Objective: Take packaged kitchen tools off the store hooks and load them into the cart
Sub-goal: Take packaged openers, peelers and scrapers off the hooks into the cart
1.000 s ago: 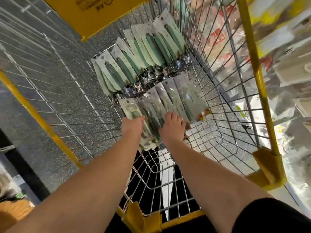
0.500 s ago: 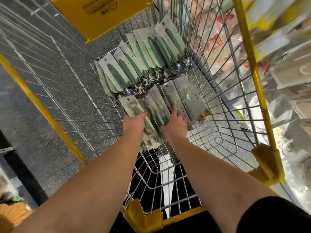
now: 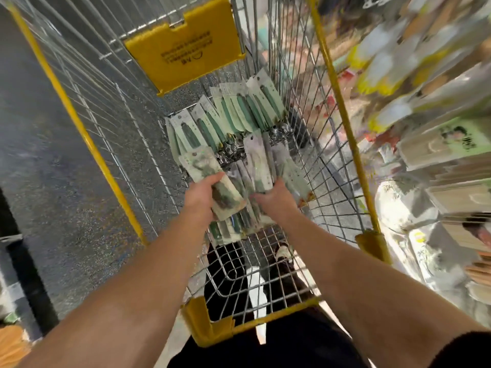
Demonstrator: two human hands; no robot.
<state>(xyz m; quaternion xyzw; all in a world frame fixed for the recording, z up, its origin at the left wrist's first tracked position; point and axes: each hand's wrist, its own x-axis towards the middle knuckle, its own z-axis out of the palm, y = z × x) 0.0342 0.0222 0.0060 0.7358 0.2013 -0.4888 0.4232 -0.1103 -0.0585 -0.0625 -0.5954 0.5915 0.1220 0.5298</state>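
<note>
**Both hands lay a bundle of packaged tools on the cart floor**

Seen from the wearer's head, two bare forearms reach down and forward into a wire shopping cart [image 3: 342,197] with yellow rails. Nearest the viewer, dark clothing and a shoe show through the mesh.

At the near part of the basket floor, the left hand [image 3: 204,197] is closed around a fanned bundle of packaged kitchen tools [image 3: 225,195], thumb over the top card. The right hand [image 3: 276,199] curls over the bundle's right side, gripping further packets [image 3: 259,166] that stand up from it. The bundle touches or nearly touches the mesh; blur hides which.

Just beyond, resting against the far end of the cart, is a row of loaded packages [image 3: 231,118]: pale cards with green handles, overlapping like roof tiles. Above them hangs a yellow plastic panel [image 3: 186,46]. To the right, outside the cart, store shelving [image 3: 425,102] is smeared by motion.

To do this step well, it looks best to lower the bundle flat, fan it the same way as the far row, and let go only once the cards are supported so they do not slide through the wire gaps.
</note>
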